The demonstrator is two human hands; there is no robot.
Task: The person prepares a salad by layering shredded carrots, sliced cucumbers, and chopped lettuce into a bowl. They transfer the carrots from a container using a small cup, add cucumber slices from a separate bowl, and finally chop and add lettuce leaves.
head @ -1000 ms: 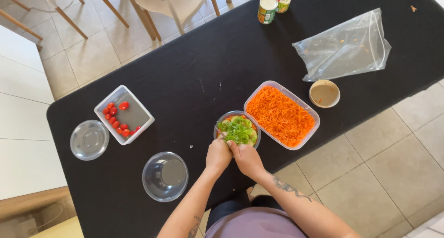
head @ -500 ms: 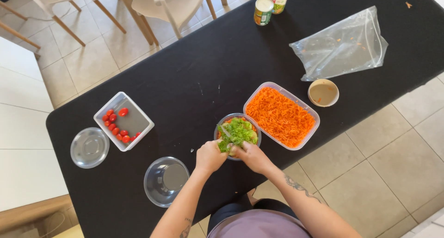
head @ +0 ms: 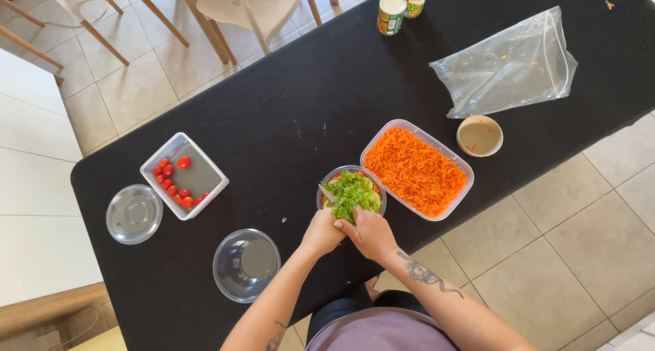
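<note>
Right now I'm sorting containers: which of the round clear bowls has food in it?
The bowl of chopped lettuce under both hands, beside the tray of grated carrot. The two other clear bowls, further left, hold nothing.

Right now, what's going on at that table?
A person stands at a black table, both hands over a small clear bowl of chopped lettuce. The left hand holds what looks like a knife, its blade angled into the greens, while the right hand rests at the bowl's near edge. Beside it sits a tray of grated carrot; a tray of cherry tomatoes and an empty bowl lie to the left.
</note>
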